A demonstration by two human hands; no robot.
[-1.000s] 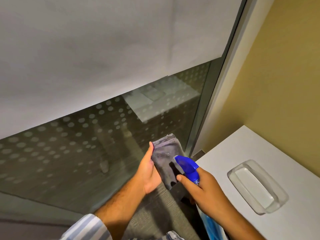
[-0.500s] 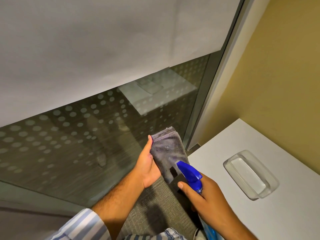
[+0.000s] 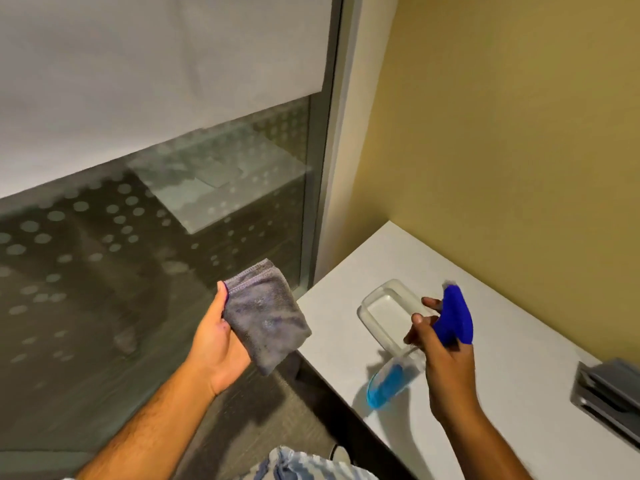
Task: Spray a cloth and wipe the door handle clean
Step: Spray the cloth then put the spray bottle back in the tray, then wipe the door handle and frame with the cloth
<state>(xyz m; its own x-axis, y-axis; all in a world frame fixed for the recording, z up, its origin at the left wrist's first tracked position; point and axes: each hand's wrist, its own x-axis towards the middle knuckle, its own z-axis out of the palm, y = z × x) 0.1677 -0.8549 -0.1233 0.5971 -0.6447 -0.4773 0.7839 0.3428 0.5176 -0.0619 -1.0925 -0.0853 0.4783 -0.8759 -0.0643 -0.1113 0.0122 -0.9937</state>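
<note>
My left hand (image 3: 218,344) holds a folded grey cloth (image 3: 266,313) upright in front of the glass wall, thumb along its left edge. My right hand (image 3: 443,358) grips a spray bottle (image 3: 393,379) with a blue trigger head (image 3: 455,315) and blue liquid in its clear body. The bottle hangs tilted over the white table, nozzle turned away from the cloth. A gap of about a hand's width lies between cloth and bottle. No door handle is in view.
A white table (image 3: 519,393) fills the lower right against a yellow wall. A clear plastic tray (image 3: 381,306) lies on it behind the bottle. A grey device (image 3: 609,393) sits at the right edge. The dotted glass wall (image 3: 104,254) and its metal frame (image 3: 322,202) stand to the left.
My right hand has swung the spray bottle rightward, away from the cloth and out over the table. The view has turned right. My left hand still holds the cloth up.
</note>
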